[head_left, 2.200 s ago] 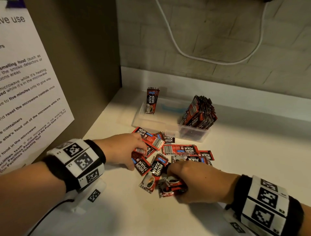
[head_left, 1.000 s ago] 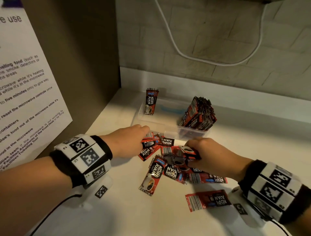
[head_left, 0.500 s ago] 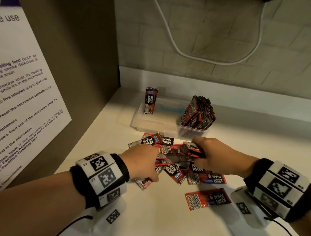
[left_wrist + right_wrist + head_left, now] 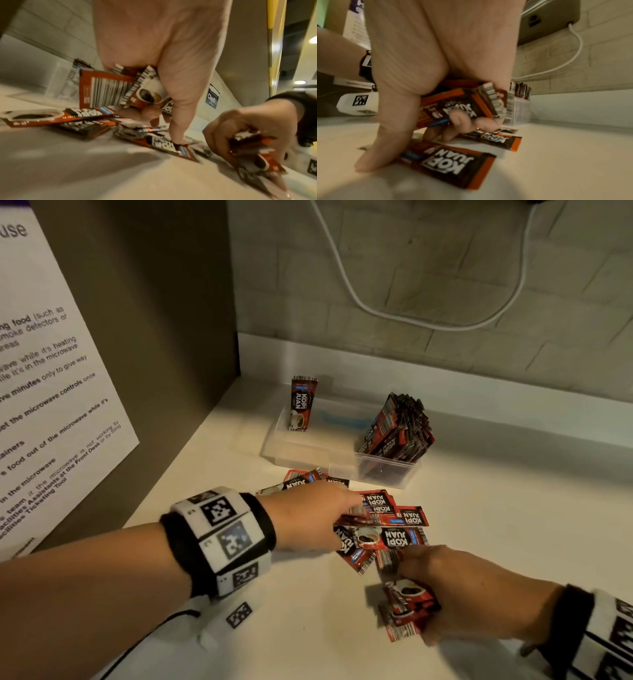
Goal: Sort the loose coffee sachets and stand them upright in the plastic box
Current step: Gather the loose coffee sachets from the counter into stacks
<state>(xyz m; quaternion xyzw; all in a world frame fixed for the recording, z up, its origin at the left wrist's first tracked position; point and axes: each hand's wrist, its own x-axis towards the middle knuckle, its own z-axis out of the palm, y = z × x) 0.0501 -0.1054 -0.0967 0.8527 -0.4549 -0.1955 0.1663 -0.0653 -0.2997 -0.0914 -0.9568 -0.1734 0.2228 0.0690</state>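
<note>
While both hands gather from the loose sachets [image 4: 387, 529] on the counter [image 4: 513, 542], the left hand [image 4: 308, 518] and right hand [image 4: 455, 590] each grip a small bundle. Reaching for more could spill a bundle, which looks loosely held. The plastic box [image 4: 387, 470] sits far behind, part filled.

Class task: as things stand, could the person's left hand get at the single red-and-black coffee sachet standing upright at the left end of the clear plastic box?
Probably yes: nothing blocks the upright sachet, but the left hand already holds sachets.
</note>
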